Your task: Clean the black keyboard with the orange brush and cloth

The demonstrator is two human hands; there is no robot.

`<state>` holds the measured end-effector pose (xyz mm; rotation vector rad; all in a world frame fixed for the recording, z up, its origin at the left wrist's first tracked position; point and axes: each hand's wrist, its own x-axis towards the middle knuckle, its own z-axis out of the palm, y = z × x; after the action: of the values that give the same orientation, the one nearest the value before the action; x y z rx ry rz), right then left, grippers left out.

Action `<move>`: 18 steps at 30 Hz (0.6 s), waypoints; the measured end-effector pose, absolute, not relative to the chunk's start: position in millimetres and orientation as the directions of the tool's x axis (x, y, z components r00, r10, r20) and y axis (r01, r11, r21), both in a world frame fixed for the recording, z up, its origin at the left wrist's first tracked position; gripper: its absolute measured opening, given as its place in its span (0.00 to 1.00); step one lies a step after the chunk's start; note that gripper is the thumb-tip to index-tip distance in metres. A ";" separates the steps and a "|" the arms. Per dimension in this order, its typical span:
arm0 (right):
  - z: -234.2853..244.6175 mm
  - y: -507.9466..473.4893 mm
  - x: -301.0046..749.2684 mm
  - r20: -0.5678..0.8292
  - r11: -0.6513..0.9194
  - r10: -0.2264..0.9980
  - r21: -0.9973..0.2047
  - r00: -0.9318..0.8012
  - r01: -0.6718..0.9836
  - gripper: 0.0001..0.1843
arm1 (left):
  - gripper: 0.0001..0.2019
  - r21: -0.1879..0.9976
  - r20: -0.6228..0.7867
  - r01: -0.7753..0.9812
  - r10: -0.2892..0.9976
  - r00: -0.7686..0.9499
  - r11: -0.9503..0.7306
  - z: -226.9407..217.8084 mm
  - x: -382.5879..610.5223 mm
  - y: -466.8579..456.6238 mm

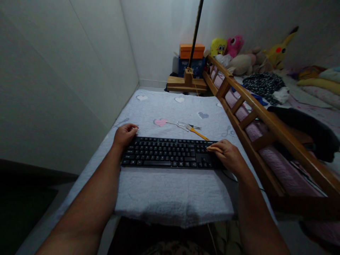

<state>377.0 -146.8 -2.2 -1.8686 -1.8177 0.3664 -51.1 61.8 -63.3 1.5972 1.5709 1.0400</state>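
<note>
A black keyboard (162, 154) lies flat across the cloth-covered table. My left hand (126, 135) rests by its back left corner, fingers curled into a loose fist with nothing seen in them. Over the number keys at the right end, my right hand (228, 153) pinches a tan, folded piece that looks like cloth (214, 149) and presses it to the keys. Behind the keyboard lies a brush with a yellow handle (198, 133). Next to it are several thin metal tools (183, 125), their kind too small to make out.
A pale cloth with heart prints (175, 191) covers the table. Along the right runs a wooden bed rail (247, 102), with plush toys and clothes on the bed beyond. A wooden stand (187, 83) with a dark pole and an orange box (191, 51) are past the far edge. A wall borders the left.
</note>
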 end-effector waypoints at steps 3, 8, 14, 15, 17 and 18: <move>-6.7 -133.6 381.3 0.209 -0.009 0.970 -0.491 0.128 0.871 0.11 | 0.14 0.877 0.091 0.477 0.995 -0.045 -0.059 -61.9 -50.3 61.2; -17.8 -124.9 381.6 0.184 -0.039 0.974 -0.438 0.133 0.898 0.11 | 0.12 0.868 0.095 0.494 0.994 -0.054 -0.056 -58.1 -49.0 58.8; -16.9 -144.5 379.8 0.149 -0.004 0.986 -0.433 0.076 0.902 0.12 | 0.11 0.863 0.100 0.501 0.993 -0.059 -0.058 -60.3 -51.0 59.5; -15.2 -148.3 379.1 0.141 0.004 0.988 -0.430 0.063 0.903 0.11 | 0.11 0.862 0.102 0.503 0.993 -0.061 -0.058 -60.9 -51.5 59.8; -12.3 -155.0 377.6 0.125 0.012 0.991 -0.424 0.045 0.906 0.11 | 0.11 0.858 0.104 0.510 0.993 -0.064 -0.057 -62.1 -52.3 60.3; -11.4 -158.0 377.0 0.117 0.011 0.992 -0.422 0.042 0.907 0.11 | 0.12 0.857 0.105 0.512 0.992 -0.063 -0.058 -62.7 -52.6 60.4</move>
<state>377.0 -158.0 -11.4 -1.9454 -1.9142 0.3051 -52.6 60.4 -62.7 1.6207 1.6262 1.0391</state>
